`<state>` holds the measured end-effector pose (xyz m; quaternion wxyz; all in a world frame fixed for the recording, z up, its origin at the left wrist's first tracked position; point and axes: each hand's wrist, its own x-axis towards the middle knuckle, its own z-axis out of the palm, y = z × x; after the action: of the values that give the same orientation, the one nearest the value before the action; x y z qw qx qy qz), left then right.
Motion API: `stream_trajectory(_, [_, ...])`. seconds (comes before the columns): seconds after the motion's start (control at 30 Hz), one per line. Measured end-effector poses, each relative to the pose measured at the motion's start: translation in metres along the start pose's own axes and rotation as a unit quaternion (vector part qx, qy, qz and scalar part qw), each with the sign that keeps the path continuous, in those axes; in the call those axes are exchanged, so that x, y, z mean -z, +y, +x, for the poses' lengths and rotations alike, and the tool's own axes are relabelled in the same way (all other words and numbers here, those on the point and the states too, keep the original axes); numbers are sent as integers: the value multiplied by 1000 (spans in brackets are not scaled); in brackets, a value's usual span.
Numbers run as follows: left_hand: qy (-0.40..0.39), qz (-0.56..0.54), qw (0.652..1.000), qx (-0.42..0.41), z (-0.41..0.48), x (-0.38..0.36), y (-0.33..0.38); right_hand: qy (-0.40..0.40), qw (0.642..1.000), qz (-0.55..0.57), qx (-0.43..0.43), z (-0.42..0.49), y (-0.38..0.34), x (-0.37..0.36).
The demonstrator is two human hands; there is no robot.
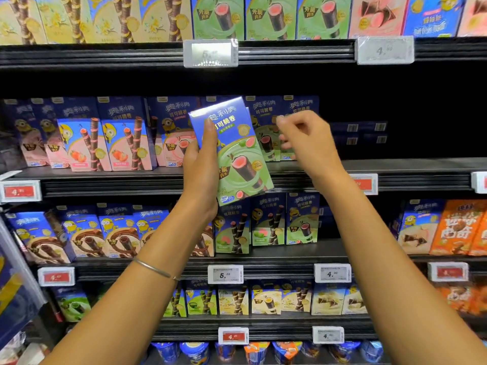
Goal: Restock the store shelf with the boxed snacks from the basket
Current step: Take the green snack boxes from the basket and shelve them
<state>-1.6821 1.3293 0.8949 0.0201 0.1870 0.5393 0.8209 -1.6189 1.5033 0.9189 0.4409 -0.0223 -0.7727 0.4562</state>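
My left hand (201,164) grips a blue and green snack box (237,154), with a second like box just behind it, tilted in front of the middle shelf (395,177). My thumb lies across the box's front. My right hand (305,143) hovers just right of the box with its fingers loosely curled, and it holds nothing. Matching green boxes (300,127) stand on the shelf behind my hands. The basket is out of sight.
A dark gap (421,122) opens on the middle shelf to the right of the green boxes, with flat boxes far back. Pink boxes (105,138) fill the shelf's left. Price tags (210,52) line each shelf edge. Shelves above and below hold several snack boxes.
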Motion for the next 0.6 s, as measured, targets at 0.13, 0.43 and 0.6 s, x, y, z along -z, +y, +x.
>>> stream_trajectory(0.13, [-2,4,1000,-26,1,-12,6,-140,990,-10,-2,-22,-20,-11])
stream_trajectory(0.43, [17,80,996,-42,22,-16,13,-22,994,72,-85,-9,-5,13])
stream_trajectory(0.6, [0,134,989,-65,40,-13,15,67,991,61,-103,13,14,29])
